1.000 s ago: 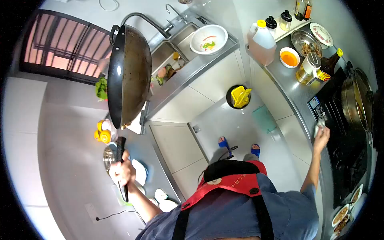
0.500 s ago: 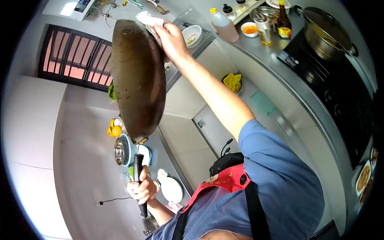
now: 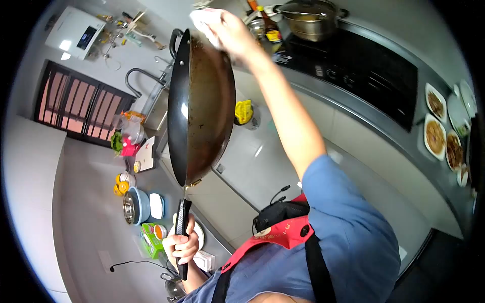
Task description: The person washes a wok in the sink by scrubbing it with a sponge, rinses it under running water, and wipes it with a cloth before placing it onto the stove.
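A large dark wok [image 3: 212, 116] is held up and tilted on its side. One face is brown and stained, and the other is black with a loop handle [image 3: 174, 43] at the far end. My left hand [image 3: 182, 245] is wrapped round its long black handle [image 3: 183, 217]. At the wok's upper rim, my right hand [image 3: 235, 33] grips a white cloth [image 3: 206, 19] bunched against the edge. Whether the cloth presses on the stained face is partly hidden by the fingers.
A lidded pot [image 3: 310, 22] stands on the black cooktop [image 3: 353, 65]. Plates of food [image 3: 435, 135] line the counter's right end. A sink tap [image 3: 144, 81], a blue basin [image 3: 143, 204] and a green box [image 3: 151, 240] lie along the left. A yellow-lined bin [image 3: 244, 112] is on the floor.
My view has turned, bringing the cooktop and plates further into sight. The wok has tilted, so its black side and loop handle now show. Both hands keep their hold.
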Available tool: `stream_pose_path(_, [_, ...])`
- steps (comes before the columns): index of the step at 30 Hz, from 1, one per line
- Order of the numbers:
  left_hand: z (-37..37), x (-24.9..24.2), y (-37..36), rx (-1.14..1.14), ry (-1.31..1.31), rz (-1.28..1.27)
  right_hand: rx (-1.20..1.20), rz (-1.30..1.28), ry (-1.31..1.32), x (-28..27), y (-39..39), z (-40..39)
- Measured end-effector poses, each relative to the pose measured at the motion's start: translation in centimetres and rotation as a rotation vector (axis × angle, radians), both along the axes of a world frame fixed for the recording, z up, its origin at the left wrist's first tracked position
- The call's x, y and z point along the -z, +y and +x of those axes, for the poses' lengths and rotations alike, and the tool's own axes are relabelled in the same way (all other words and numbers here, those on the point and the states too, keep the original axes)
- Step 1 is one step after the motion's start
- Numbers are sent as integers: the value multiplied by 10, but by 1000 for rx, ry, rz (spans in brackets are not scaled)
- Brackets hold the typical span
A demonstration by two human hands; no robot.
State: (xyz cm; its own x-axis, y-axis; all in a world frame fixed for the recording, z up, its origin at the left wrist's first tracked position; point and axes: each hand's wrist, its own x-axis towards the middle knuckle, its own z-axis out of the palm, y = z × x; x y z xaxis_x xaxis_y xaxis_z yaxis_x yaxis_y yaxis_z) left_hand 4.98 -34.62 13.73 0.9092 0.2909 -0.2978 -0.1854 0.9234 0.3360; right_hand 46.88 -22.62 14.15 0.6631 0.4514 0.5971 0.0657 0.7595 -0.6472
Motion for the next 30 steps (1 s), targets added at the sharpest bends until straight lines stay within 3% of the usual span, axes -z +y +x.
stream_pose_path(1, [2,-3,-8,25,13,-7,-283,23,10,-8,-24,14])
stream_pose_path(3, [7,-5,-21,82,-34,-64,-67,1,-229,-15,-64,17])
stream_pose_path(5, [12,-10,-25,151,-45,-77,-198,131,-142,-16,-121,9])
stream_pose_path(9, [38,-2,-35,246,-135,-127,341,418,-700,2,-204,-21])
stream_pose_path(11, [68,4,-54,215,-195,-186,137,268,-751,37,-251,-58])
stream_pose_path(13, [92,1,-71,214,-214,-177,-213,201,-628,76,-292,-74])
stream_pose_path(15, [110,2,-87,229,-241,-156,-496,-4,-57,132,-323,-72])
stream_pose_path(17, [130,-1,-111,247,-262,-131,-615,9,674,182,-344,-50])
stream_pose_path(19, [148,-6,-134,253,-312,-161,-458,-3,1041,177,-362,-27])
stream_pose_path(22, [176,-9,-167,295,-297,-130,-752,226,941,189,-370,4])
stream_pose_path(26, [218,2,-196,341,-168,-39,-497,67,922,141,-398,9])
stream_pose_path(30, [289,31,-200,356,23,61,-398,-18,877,162,-446,10])
